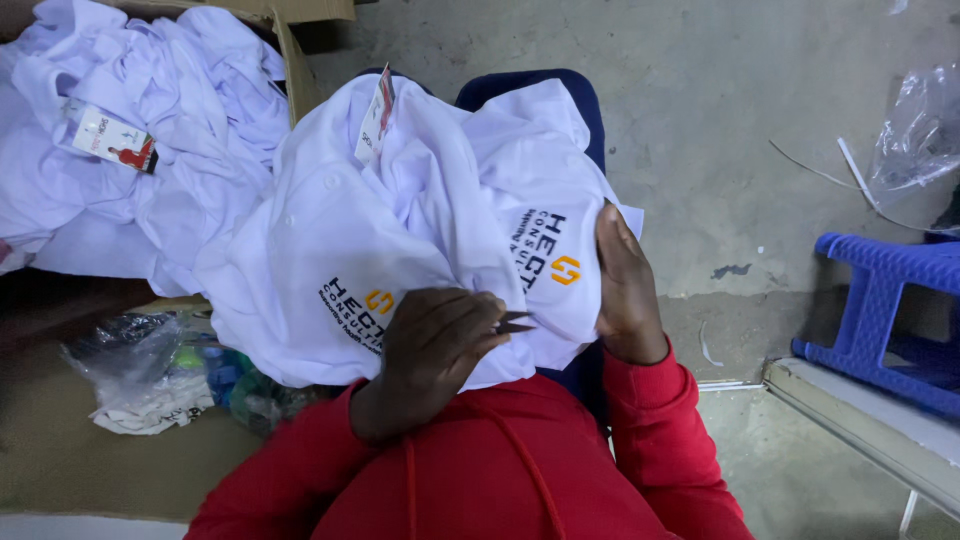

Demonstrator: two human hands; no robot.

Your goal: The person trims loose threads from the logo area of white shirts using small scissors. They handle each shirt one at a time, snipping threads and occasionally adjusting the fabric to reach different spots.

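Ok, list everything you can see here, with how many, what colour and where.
White fabric shirt with printed logo: one, white, on the lap, centre.
Pile of white shirts: several, white, top left in the cardboard box.
Paper hang tags: two, white and red, one on the pile, one on the lap shirt.
Small metal thread snips: one, dark, at the left hand.
Clear plastic bags: several, lower left; another at top right.
Blue plastic stool: one, right.
Grey concrete floor: behind.
Left hand: fingers on the snips.
Right hand: gripping the shirt's edge.
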